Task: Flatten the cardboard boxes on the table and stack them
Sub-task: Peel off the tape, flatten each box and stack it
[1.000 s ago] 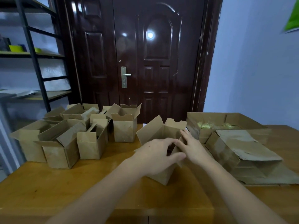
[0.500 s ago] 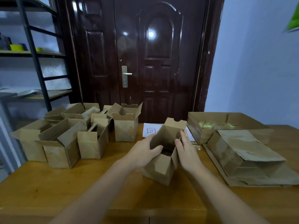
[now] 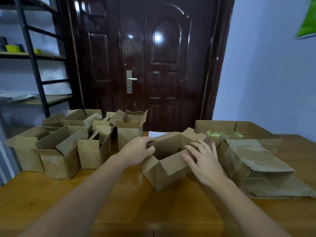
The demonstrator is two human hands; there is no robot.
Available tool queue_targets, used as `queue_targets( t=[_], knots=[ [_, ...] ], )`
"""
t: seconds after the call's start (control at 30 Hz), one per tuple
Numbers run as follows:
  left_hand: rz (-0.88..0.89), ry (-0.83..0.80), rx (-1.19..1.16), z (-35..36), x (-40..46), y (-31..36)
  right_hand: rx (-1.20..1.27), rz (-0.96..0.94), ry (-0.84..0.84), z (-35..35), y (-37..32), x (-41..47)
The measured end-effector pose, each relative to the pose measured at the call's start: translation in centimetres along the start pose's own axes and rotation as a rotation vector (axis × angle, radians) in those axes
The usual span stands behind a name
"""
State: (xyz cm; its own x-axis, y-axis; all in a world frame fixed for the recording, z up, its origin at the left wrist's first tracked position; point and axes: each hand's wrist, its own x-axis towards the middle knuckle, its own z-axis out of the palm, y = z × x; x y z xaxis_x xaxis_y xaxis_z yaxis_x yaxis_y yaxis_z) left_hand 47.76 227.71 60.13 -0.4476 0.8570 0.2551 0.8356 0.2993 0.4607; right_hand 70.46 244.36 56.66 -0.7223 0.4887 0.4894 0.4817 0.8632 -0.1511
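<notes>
Both of my hands are on the small open box [image 3: 168, 161] that sits on the wooden table [image 3: 119, 207] straight ahead of me, between the two forearms. My left hand [image 3: 136, 152] grips the box's left wall near the top edge, with the fingers curled over the rim and the fingertips dipping inside. My right hand [image 3: 204, 161] lies on the box's right side with the fingers spread and nearly straight; the palm rests against the right wall and the thumb touches the near flap. That hand presses on the cardboard but does not grasp it. The box stands with its mouth up and looks skewed, its flaps splayed outward.

To the left of my left hand stands a cluster of upright boxes [image 3: 68, 142], all with flaps open, packed close to one another. The nearest of them sits just beside my left wrist.

To the right of my right hand lies a pile of flattened cardboard [image 3: 256, 166], touching or nearly touching the back of that hand; I cannot tell which. Beyond it sits a large shallow open carton [image 3: 239, 129] with some yellow-green scraps inside. A white sheet of paper [image 3: 155, 133] peeks out just beyond the box I hold.

Past the table stands a dark door [image 3: 153, 65], and a black metal shelf [image 3: 34, 65] rises far to the left.
</notes>
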Motion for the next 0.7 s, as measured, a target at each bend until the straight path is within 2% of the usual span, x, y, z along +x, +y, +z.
queue_targets(
  t=[0.13, 0.27, 0.43, 0.57, 0.63, 0.7],
  knots=[
    [-0.021, 0.231, 0.155, 0.6, 0.7, -1.2, -0.047, -0.115, -0.072, -1.0, 0.3, -0.2],
    [-0.019, 0.262, 0.105, 1.2, 0.6, -1.6, -0.064, -0.107, -0.072, -0.9, -0.6, -0.2],
    [-0.138, 0.441, -0.123, 0.8, -0.7, -2.1, 0.113, -0.012, 0.024, -0.7, 0.4, 0.0],
    [-0.271, 0.566, -0.409, 1.4, -3.0, -3.5, 0.401, 0.183, 0.126, -0.2, 2.0, 0.0],
    [-0.361, 0.569, -0.465, 2.4, -4.4, -4.1, 0.468, 0.279, 0.211, 0.3, 2.5, -0.6],
    [-0.4, 0.505, -0.421, 3.9, -5.6, -4.6, 0.534, 0.361, 0.241, 1.0, 2.7, -1.6]
  ],
)
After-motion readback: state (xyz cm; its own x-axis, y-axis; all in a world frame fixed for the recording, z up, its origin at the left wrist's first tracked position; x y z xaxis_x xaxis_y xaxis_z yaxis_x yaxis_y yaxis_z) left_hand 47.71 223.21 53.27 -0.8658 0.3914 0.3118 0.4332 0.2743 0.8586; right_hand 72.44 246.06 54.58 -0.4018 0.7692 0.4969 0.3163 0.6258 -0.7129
